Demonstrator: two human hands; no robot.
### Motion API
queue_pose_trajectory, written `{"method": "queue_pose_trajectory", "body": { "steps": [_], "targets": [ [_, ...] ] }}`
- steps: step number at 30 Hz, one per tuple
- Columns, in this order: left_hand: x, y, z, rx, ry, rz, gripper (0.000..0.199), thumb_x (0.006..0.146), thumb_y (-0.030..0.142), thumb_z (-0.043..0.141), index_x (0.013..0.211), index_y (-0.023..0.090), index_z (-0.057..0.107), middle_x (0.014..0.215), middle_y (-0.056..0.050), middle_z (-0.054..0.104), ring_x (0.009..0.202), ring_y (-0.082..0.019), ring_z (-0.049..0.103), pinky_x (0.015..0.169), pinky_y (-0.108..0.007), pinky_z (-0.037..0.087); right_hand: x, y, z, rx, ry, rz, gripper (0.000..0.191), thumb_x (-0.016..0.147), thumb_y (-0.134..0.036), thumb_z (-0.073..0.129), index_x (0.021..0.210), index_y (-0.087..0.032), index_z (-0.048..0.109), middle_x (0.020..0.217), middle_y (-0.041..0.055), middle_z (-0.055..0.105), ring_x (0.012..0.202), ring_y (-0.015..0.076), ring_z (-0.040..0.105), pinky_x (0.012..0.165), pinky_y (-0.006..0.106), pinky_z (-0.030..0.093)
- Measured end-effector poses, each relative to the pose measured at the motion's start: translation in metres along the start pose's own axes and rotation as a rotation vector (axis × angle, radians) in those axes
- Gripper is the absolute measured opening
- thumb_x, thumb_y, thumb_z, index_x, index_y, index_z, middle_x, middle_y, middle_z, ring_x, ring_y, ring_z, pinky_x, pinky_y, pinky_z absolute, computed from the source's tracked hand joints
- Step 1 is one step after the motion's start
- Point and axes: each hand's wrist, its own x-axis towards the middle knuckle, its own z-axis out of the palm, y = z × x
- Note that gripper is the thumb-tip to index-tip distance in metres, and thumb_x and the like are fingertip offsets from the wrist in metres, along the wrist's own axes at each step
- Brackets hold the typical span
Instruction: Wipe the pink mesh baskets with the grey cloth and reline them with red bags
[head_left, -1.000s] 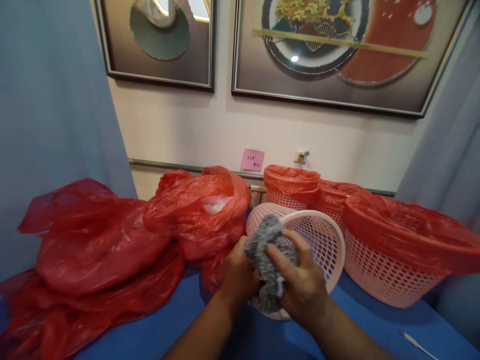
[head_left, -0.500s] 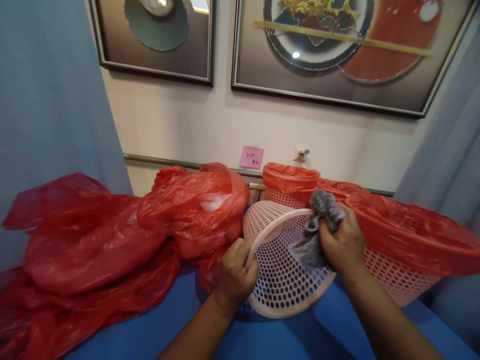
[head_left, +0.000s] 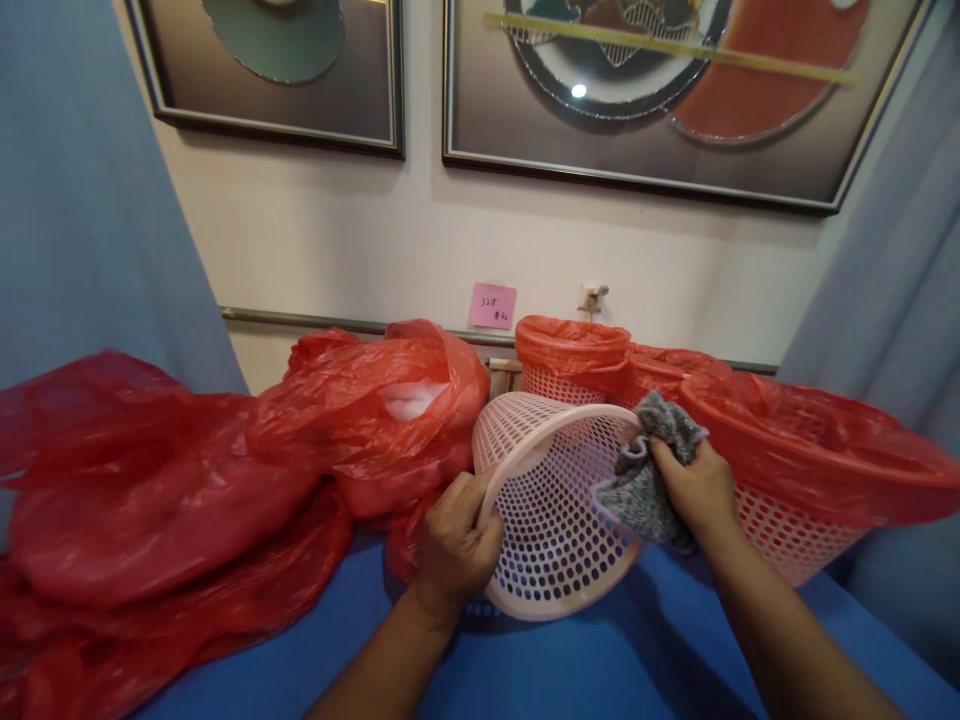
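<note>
A pale pink plastic basket [head_left: 570, 590] with a perforated wall lies tilted on its side, its mouth facing me. My left hand [head_left: 459, 535] is closed around the left part of its rim, thumb inside the opening. In my right hand [head_left: 701, 490] is a bunched grey cleaning cloth [head_left: 645, 490] with a pale purple edge. The cloth hangs at the basket's right rim and covers part of it. Both hands are closed, and the basket's far end is hidden from me.
Red plastic bags [head_left: 172, 500] are heaped on the blue table [head_left: 540, 670] at left. Another red bag [head_left: 382, 410] with something white inside sits behind my left hand. Red-lined baskets [head_left: 802, 530] stand at right and behind. A pink note [head_left: 493, 305] hangs on the wall.
The cloth in my right hand has shifted slightly right and down, to the outer edge of the rim. My left hand keeps its hold. The view has moved a little.
</note>
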Motion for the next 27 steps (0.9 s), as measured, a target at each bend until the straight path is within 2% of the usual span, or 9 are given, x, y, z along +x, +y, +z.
{"method": "queue_pose_trajectory", "body": {
  "steps": [3,6,10,13,17,20,22,24,27],
  "targets": [
    [0.0,0.001,0.002,-0.022,0.015,-0.003,0.039,0.088,0.005,0.052,0.12,0.02,0.068,0.08,0.001,0.057,0.072,-0.014,0.059,0.069,-0.026,0.049,-0.019,0.051,0.008,0.085,-0.043,0.287,0.064,0.078,-0.061,0.059,0.115,-0.011,0.073,0.11,0.0201,0.077,0.111,0.0387,0.07,0.097,0.048,0.052],
    [0.001,0.002,0.003,-0.037,0.035,0.006,0.04,0.086,0.003,0.053,0.118,0.021,0.069,0.079,0.003,0.056,0.069,-0.013,0.058,0.068,-0.025,0.048,-0.051,0.083,0.02,0.209,-0.119,0.417,0.07,0.075,-0.067,0.06,0.119,-0.014,0.072,0.12,0.0171,0.076,0.117,0.0369,0.069,0.101,0.046,0.052],
    [0.002,0.001,0.003,-0.039,0.047,0.008,0.038,0.086,0.005,0.055,0.118,0.021,0.069,0.08,0.003,0.057,0.069,-0.012,0.058,0.068,-0.024,0.049,-0.068,0.096,0.025,0.284,-0.199,0.458,0.073,0.076,-0.067,0.061,0.124,-0.014,0.069,0.124,0.0163,0.075,0.117,0.0356,0.069,0.101,0.047,0.052],
    [0.003,-0.001,0.003,-0.045,0.015,-0.016,0.032,0.087,0.007,0.055,0.112,0.021,0.069,0.078,0.004,0.055,0.067,-0.012,0.058,0.067,-0.024,0.048,-0.047,0.083,0.021,0.236,-0.156,0.416,0.069,0.073,-0.061,0.065,0.12,-0.012,0.07,0.116,0.0176,0.076,0.109,0.0361,0.072,0.097,0.047,0.054],
    [0.003,-0.002,0.004,-0.071,-0.003,-0.047,0.027,0.087,0.009,0.054,0.104,0.021,0.07,0.076,0.003,0.055,0.066,-0.013,0.057,0.064,-0.025,0.046,0.001,0.032,0.01,0.115,-0.089,0.191,0.057,0.076,-0.057,0.065,0.114,-0.015,0.072,0.108,0.0163,0.077,0.104,0.0361,0.072,0.092,0.047,0.054],
    [0.002,-0.001,0.004,-0.08,-0.013,-0.062,0.027,0.087,0.009,0.054,0.106,0.021,0.07,0.076,0.003,0.055,0.066,-0.013,0.057,0.064,-0.025,0.047,0.022,-0.024,0.004,0.115,-0.121,-0.133,0.049,0.082,-0.051,0.065,0.118,-0.019,0.071,0.11,0.012,0.076,0.104,0.0324,0.072,0.092,0.045,0.054],
    [0.003,0.0,0.003,-0.077,-0.015,-0.061,0.027,0.087,0.01,0.054,0.106,0.021,0.07,0.076,0.004,0.055,0.066,-0.013,0.057,0.064,-0.024,0.047,0.02,-0.06,0.002,0.13,-0.182,-0.436,0.042,0.085,-0.037,0.063,0.123,-0.02,0.068,0.12,0.0106,0.073,0.11,0.0288,0.07,0.097,0.043,0.053],
    [0.003,-0.002,0.003,-0.067,-0.013,-0.044,0.025,0.088,0.011,0.054,0.104,0.022,0.069,0.076,0.003,0.056,0.065,-0.013,0.057,0.063,-0.024,0.047,0.006,-0.091,0.004,0.091,-0.292,-0.699,0.048,0.084,-0.025,0.062,0.131,-0.021,0.063,0.133,0.011,0.067,0.115,0.0271,0.067,0.099,0.041,0.053],
    [0.002,-0.009,0.002,-0.065,0.01,0.02,0.017,0.088,0.014,0.056,0.1,0.021,0.067,0.08,0.001,0.062,0.068,-0.015,0.061,0.063,-0.025,0.049,-0.027,-0.121,0.011,-0.013,-0.502,-0.976,0.057,0.081,-0.018,0.064,0.138,-0.022,0.058,0.146,0.012,0.058,0.118,0.0276,0.066,0.096,0.04,0.056]
  ]
}}
